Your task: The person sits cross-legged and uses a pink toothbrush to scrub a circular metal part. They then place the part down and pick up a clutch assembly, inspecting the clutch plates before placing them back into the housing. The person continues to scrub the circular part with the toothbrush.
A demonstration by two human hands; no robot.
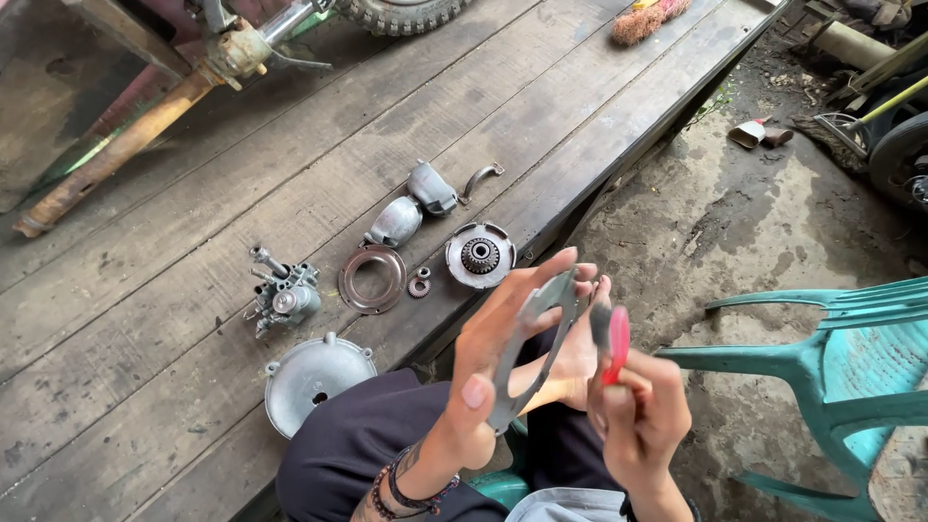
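Note:
My left hand (488, 362) holds a flat grey metal plate (530, 348) upright, thumb on its lower end and fingers behind its top. My right hand (638, 416) grips a small brush with a red handle (616, 340), its dark head close against the plate's right edge. Both hands hover over my lap, in front of a wooden plank platform (174, 319).
On the planks lie a carburettor (282, 293), a round metal cover (314, 379), a ring (371, 278), a toothed clutch disc (479, 255), a small gear (419, 286) and two grey housings (416, 205). A teal plastic chair (841, 367) stands at right on dirt ground.

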